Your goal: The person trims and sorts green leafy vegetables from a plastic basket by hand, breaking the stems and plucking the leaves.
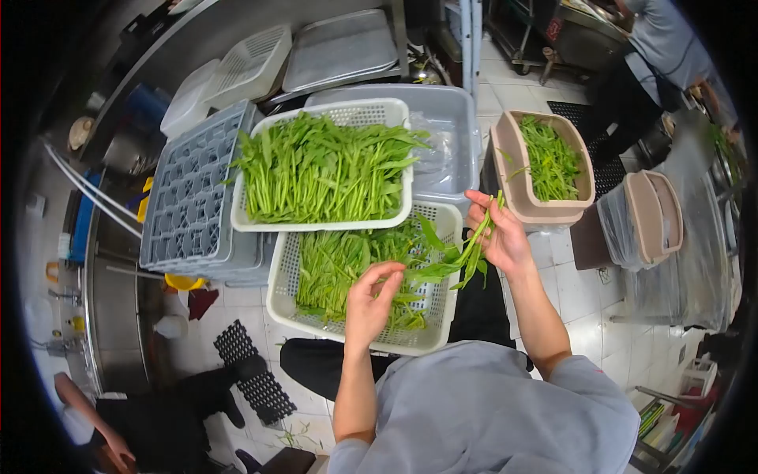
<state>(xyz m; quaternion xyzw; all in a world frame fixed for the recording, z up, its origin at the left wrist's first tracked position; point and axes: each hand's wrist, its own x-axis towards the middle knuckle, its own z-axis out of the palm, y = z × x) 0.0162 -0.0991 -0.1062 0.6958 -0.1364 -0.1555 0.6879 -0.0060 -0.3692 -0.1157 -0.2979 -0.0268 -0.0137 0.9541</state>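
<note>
In my right hand is a small bunch of long-stemmed leafy greens, which look like water spinach. Its leaves hang toward the left. My left hand is closed in a pinch at a leaf tip of that bunch. Below both hands a white perforated basket holds more loose greens. Just beyond it, a second white basket is filled with greens laid roughly side by side, stems toward me.
At right stands a beige bin with cut greens inside; farther right is another lidded beige bin. Stacked grey glass racks stand left, a grey tub behind. Other people are at upper right and lower left.
</note>
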